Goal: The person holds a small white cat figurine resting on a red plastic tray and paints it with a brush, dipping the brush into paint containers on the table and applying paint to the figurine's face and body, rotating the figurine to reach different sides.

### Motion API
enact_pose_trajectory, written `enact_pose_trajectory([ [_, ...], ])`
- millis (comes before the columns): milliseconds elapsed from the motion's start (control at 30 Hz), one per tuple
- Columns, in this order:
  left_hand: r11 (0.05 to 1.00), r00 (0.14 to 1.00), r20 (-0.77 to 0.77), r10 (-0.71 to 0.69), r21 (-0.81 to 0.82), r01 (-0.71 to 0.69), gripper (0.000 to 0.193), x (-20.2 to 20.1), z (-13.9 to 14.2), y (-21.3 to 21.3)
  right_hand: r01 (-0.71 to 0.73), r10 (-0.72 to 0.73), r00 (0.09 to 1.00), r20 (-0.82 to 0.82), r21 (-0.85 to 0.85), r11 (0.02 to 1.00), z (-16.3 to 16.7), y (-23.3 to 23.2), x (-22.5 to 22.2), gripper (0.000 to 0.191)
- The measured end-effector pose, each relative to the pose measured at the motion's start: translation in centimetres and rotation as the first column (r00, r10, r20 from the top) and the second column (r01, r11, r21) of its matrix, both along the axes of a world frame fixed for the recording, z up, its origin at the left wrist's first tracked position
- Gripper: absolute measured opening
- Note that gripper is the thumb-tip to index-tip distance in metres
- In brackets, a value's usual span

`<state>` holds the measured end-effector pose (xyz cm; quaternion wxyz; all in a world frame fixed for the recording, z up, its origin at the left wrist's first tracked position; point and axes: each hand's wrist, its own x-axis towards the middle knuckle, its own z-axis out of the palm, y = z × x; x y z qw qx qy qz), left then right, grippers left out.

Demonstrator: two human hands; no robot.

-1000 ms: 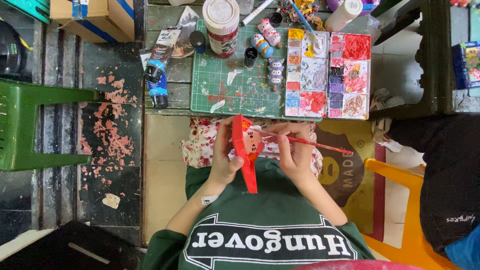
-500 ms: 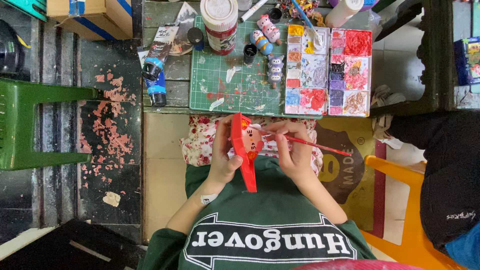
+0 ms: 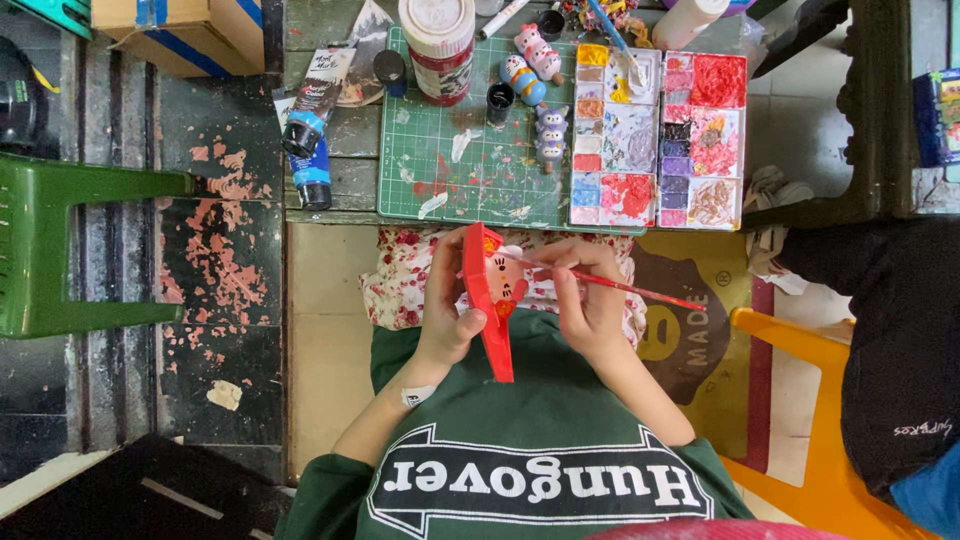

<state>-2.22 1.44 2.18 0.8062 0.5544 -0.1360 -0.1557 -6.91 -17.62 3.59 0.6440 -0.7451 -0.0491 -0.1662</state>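
Fingers (image 3: 462, 330) of the left hand (image 3: 448, 315) are wrapped and closed on the edge of a flat red piece (image 3: 490, 320) held on edge over the lap, thumb toward the painted face. Fingers of the right hand (image 3: 585, 305) are pinched together on a thin red-handled brush (image 3: 640, 290), its tip touching the small pale figure (image 3: 505, 280) mounted on the red piece.

Head view, only view supplied. The red piece sits at picture centre, just below the table edge and above a flowered cloth (image 3: 400, 285) on the knees. At 12 o'clock from it lies a green cutting mat (image 3: 470, 160); on the mat stand three small painted figurines (image 3: 545, 135) and a white tub with a red band (image 3: 438, 45). At 1 o'clock lies a paint palette (image 3: 660, 130) with many filled wells. At 10 o'clock two dark paint tubes (image 3: 305, 130) lie beside the mat. A green plastic chair (image 3: 60, 250) stands at 9 o'clock, an orange chair (image 3: 800, 420) at 4 o'clock.

Assessment: the piece appears light, thin and rigid, likely fragile at the raised figure, and wet paint would smear. Hold is best taken on the bare rim, clear of the painted face, as the left hand does.
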Motion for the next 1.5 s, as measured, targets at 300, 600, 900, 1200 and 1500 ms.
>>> enact_pose_trajectory([
  [300,0.999,1.000,0.010,0.004,0.041,-0.005,0.109,-0.1,0.0,0.2,-0.027,0.027,1.000,0.011,0.022,0.999,0.2,0.0,0.0,0.010],
  [600,1.000,1.000,0.012,0.014,0.021,-0.014,0.108,-0.1,-0.1,0.2,-0.030,0.030,1.000,-0.001,0.040,0.999,0.1,-0.1,0.0,0.007],
  [900,0.999,1.000,0.004,0.004,0.034,-0.005,0.110,-0.1,-0.2,0.2,-0.031,0.031,0.999,-0.006,0.033,0.999,-0.1,-0.3,0.0,0.008],
  [1200,0.999,1.000,0.009,0.000,0.044,0.000,0.111,0.0,-0.2,0.1,-0.020,0.021,1.000,-0.009,0.059,0.998,-0.1,-0.4,0.0,0.007],
  [1500,0.998,1.000,0.003,-0.002,0.064,0.002,0.112,-0.1,0.2,0.2,0.009,0.000,0.999,0.054,-0.164,0.986,0.9,-0.2,0.3,0.007],
])
